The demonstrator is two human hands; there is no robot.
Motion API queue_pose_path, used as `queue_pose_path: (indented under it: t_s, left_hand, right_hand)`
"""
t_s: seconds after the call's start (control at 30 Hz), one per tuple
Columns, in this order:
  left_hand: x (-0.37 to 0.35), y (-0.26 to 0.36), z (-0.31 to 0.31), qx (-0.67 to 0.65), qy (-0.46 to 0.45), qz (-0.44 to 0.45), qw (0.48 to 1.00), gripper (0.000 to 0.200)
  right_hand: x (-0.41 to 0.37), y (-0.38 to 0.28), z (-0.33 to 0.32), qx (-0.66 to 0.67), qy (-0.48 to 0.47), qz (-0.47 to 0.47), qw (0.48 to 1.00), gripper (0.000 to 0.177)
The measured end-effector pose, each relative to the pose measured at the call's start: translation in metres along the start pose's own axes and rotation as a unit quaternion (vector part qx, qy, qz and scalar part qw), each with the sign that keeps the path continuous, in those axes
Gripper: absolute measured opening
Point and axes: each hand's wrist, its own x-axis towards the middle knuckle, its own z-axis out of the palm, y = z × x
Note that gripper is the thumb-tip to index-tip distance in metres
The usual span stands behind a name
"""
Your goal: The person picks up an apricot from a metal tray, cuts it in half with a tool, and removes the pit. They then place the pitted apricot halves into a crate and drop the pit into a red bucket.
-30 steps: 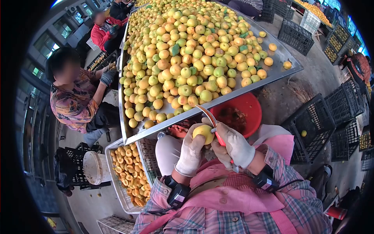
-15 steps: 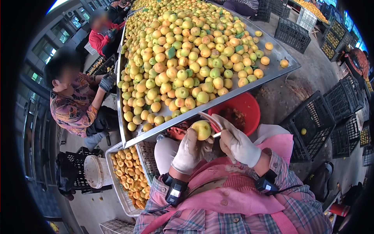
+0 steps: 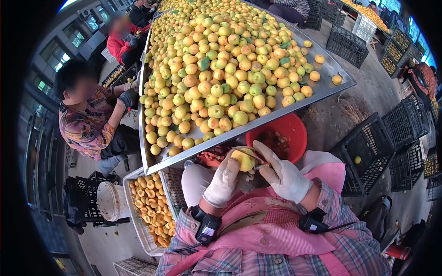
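In my gloved left hand (image 3: 223, 183) is a yellow-green apricot (image 3: 244, 162), gripped between thumb and fingers above my lap. My gloved right hand (image 3: 286, 178) is closed on a thin two-armed cutting tool (image 3: 259, 158), its thumb pointing up and forward. The narrow metal of the tool crosses the upper and right side of the apricot; its handles are mostly hidden by the right hand. Just beyond both hands is the front edge of a metal table (image 3: 216, 141), heaped with apricots (image 3: 207, 87).
Under the table's edge stands a red basin (image 3: 298, 140) with scraps inside. A white crate (image 3: 133, 221) of halved apricots (image 3: 149, 207) sits at lower left, beside a white bucket (image 3: 109, 202). Black crates (image 3: 363, 152) stand at right. A co-worker (image 3: 87, 115) sits at left.
The tool's arms, spread apart beside the apricot before, now lie across it. My right thumb has lifted and straightened, and the apricot has shifted slightly right.
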Motion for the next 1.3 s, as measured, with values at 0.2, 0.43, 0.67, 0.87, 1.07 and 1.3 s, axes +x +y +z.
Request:
queue_pose_path:
  t_s: [0.2, 0.43, 0.67, 0.87, 1.07, 1.3]
  left_hand:
    - [-0.001, 0.008, -0.001, 0.005, -0.018, -0.003, 1.000, 0.070]
    - [0.000, 0.023, 0.003, 0.101, -0.049, 0.019, 0.993, 0.076]
    - [-0.008, 0.019, 0.025, 0.138, 0.044, 0.012, 0.989, 0.076]
    - [0.001, 0.040, 0.028, 0.199, -0.024, 0.058, 0.978, 0.065]
    - [0.007, 0.033, 0.034, 0.076, -0.001, 0.062, 0.995, 0.057]
    - [-0.006, 0.038, 0.049, 0.156, 0.062, 0.073, 0.983, 0.058]
  right_hand:
    - [-0.003, -0.009, 0.001, -0.100, -0.002, 0.040, 0.994, 0.064]
    - [-0.003, -0.017, -0.006, -0.112, -0.040, 0.040, 0.992, 0.063]
    - [-0.001, -0.009, 0.006, 0.001, 0.066, -0.045, 0.997, 0.064]
    - [-0.004, -0.005, -0.009, -0.034, 0.010, -0.055, 0.998, 0.067]
    - [0.000, -0.001, -0.001, -0.032, 0.048, -0.035, 0.998, 0.067]
    - [0.001, -0.011, -0.013, -0.030, 0.028, -0.050, 0.998, 0.067]
